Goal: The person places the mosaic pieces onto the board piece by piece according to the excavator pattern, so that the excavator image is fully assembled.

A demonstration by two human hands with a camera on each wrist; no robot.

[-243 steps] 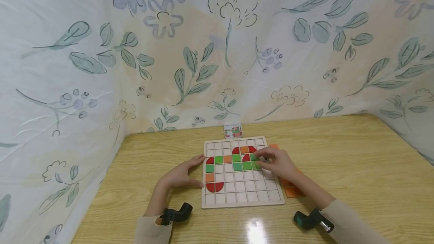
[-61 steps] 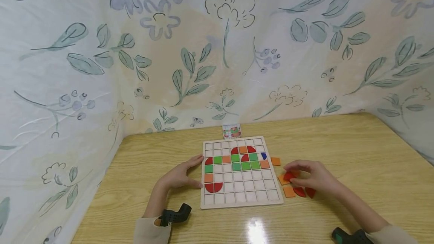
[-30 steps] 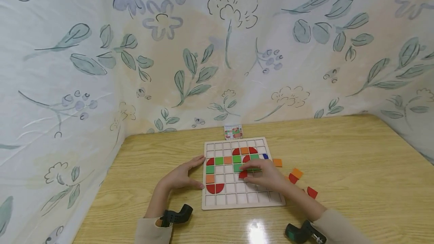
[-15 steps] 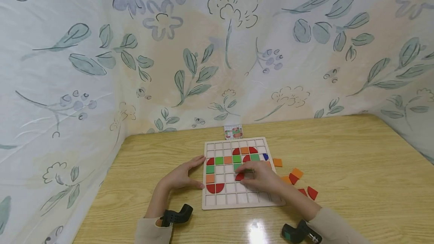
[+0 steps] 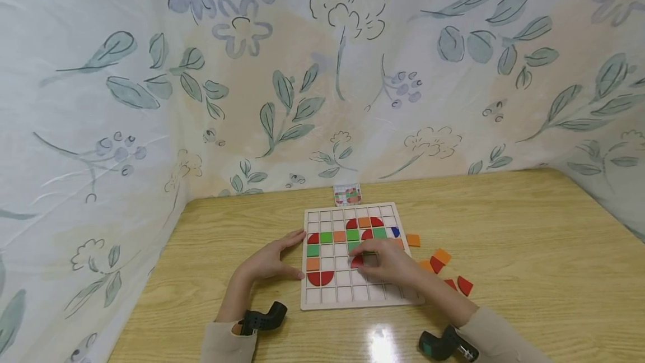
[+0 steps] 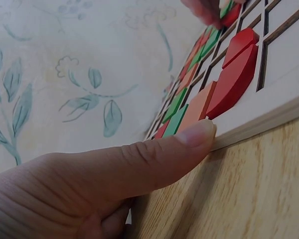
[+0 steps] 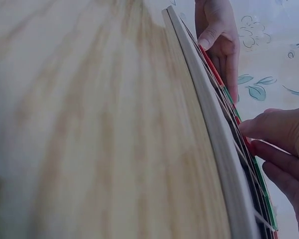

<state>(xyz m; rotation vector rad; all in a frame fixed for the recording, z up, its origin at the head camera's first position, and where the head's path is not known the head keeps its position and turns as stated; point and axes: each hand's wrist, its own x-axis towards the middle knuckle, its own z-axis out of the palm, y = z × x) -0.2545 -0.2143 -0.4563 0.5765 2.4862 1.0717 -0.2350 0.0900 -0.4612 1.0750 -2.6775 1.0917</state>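
Observation:
A wooden grid board (image 5: 342,294) bears green and orange square tiles and red quarter-circle tiles in several cells. Over its middle my right hand (image 5: 392,262) holds a red quarter-circle tile (image 5: 356,262) between thumb and fingertips, down at a cell below the green squares. The right wrist view shows the thumb (image 7: 254,127) and a finger at this tile's edges. At the board's left edge rests my left hand (image 5: 264,261), fingers extended and spread. Its thumb (image 6: 197,133) touches the rim beside an orange square (image 6: 203,99). A small blue piece (image 5: 395,232) sits near the right rim.
Loose orange squares (image 5: 413,240) and red quarter-circles (image 5: 465,285) lie on the wooden table (image 5: 529,240) right of the board, partly behind the right forearm. A small printed pattern card (image 5: 347,195) stands behind the board. Floral cloth (image 5: 353,71) hangs behind the table.
My right hand has left the loose pieces with a red quarter-circle and brought it left onto the board, shifting slightly left into a cell. An orange square and blue piece appeared on the right earlier.

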